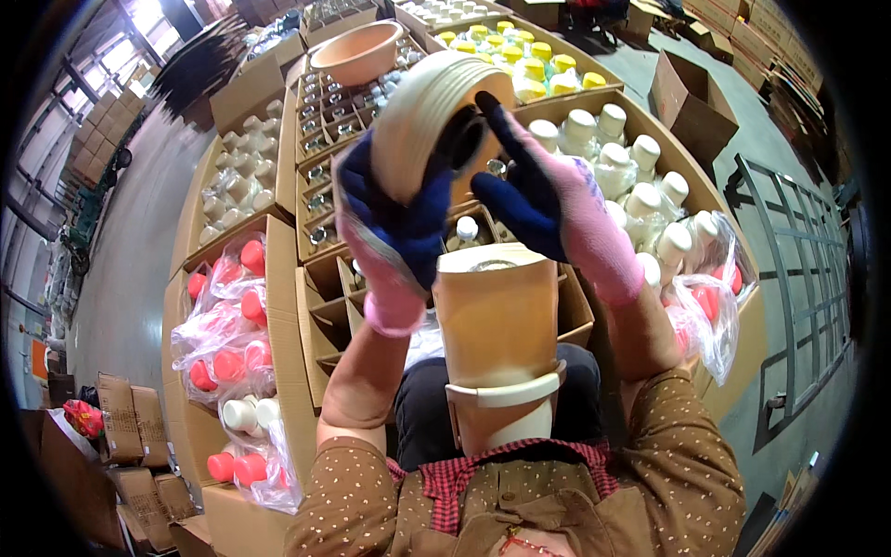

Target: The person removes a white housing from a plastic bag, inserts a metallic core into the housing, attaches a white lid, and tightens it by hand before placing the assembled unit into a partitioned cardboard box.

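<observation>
Brown shirt (348, 506) fills lower frame; upper centre, left hand (394, 212) grasps ridged round piece (418, 116), apparently steadying it; right hand (552, 190) spread, unclenched.

Cream rnd pc. (414, 119), ribbed, blurry, tipped on edge, hollow side twd R, held up.

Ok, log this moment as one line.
left hand: gripping tan roll | right hand: open, by roll's right side | surroundings: yellow caps ahead, red caps at left

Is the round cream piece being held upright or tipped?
Tipped: the round cream piece, in the left hand, turns its open side toward the right hand.
</observation>
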`<action>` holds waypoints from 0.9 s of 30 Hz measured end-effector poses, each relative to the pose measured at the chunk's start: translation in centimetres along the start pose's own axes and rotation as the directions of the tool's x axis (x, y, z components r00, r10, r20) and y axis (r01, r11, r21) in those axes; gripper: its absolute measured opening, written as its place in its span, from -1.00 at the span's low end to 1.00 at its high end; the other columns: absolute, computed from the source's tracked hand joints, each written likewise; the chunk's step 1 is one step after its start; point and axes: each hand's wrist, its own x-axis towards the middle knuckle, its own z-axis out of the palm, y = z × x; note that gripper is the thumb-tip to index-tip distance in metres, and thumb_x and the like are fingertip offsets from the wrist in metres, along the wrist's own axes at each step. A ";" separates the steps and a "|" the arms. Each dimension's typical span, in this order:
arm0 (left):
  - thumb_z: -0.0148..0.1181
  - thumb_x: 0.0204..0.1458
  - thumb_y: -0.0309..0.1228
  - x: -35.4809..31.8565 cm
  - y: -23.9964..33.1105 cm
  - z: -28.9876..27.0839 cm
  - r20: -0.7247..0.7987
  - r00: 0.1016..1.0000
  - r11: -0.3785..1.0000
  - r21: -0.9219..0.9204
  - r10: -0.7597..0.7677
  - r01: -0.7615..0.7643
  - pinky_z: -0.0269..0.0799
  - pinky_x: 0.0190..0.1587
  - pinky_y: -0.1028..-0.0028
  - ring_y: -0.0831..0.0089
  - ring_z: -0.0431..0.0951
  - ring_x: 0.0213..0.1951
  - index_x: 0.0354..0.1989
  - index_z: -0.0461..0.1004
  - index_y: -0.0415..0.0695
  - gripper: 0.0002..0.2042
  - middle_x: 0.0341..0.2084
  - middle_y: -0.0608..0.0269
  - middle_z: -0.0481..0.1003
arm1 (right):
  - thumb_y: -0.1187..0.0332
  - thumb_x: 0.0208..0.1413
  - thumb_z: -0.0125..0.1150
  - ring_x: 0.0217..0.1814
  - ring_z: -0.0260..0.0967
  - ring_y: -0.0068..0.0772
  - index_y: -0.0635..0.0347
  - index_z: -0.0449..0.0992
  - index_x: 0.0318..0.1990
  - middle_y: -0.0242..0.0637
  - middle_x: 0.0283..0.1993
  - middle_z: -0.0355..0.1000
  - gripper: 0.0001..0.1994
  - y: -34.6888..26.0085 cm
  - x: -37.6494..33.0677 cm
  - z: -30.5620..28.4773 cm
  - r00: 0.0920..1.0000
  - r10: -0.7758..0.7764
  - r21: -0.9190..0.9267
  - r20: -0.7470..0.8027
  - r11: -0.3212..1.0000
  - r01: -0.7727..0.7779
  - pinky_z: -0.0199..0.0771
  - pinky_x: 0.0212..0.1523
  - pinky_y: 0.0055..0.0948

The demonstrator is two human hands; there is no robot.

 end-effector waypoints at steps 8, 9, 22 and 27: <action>0.42 -0.05 -0.53 -1.4 -3.3 -3.5 -0.033 0.991 0.987 0.088 -0.132 0.135 0.38 0.13 0.40 0.44 0.48 -0.01 0.13 0.35 -0.24 -0.47 -0.05 0.20 0.49 | 0.14 0.29 0.06 -0.36 0.40 -0.63 0.32 0.53 0.03 -0.38 -0.43 0.49 -0.60 5.0 -1.6 -2.3 0.926 0.096 0.103 0.364 0.984 -0.143 0.45 -0.26 -0.54; 0.39 -0.02 -0.52 -0.5 -2.6 -3.7 -0.008 0.976 0.955 -0.208 -0.219 0.213 0.36 0.14 0.37 0.41 0.47 0.01 0.15 0.32 -0.24 -0.47 -0.03 0.18 0.48 | 0.07 0.32 -0.03 -0.39 0.40 -0.61 0.33 0.52 0.03 -0.38 -0.44 0.49 -0.55 5.7 -1.8 -2.7 0.957 0.100 0.116 0.273 0.984 -0.136 0.45 -0.28 -0.54; -0.12 0.18 0.25 -1.7 -5.7 -3.3 0.729 0.674 0.924 -0.164 -0.122 0.344 0.29 0.20 0.04 0.00 0.47 0.10 -0.11 0.58 -0.27 -0.29 0.01 -0.20 0.50 | 0.11 0.15 0.19 -0.03 0.51 -0.30 0.40 0.60 -0.15 -0.15 -0.15 0.58 -0.57 6.7 -3.9 0.2 0.977 0.060 0.603 0.203 0.779 -0.173 0.45 0.06 -0.34; -0.04 0.20 0.13 -2.2 -5.4 -3.7 0.707 0.675 0.933 -0.060 -0.210 0.354 0.40 0.11 0.13 0.05 0.57 -0.05 -0.17 0.60 -0.31 -0.38 -0.13 -0.15 0.57 | 0.09 0.15 0.21 -0.04 0.52 -0.32 0.37 0.62 -0.14 -0.17 -0.16 0.60 -0.58 7.3 -4.9 0.9 0.977 0.091 0.632 0.193 0.750 -0.195 0.46 0.04 -0.35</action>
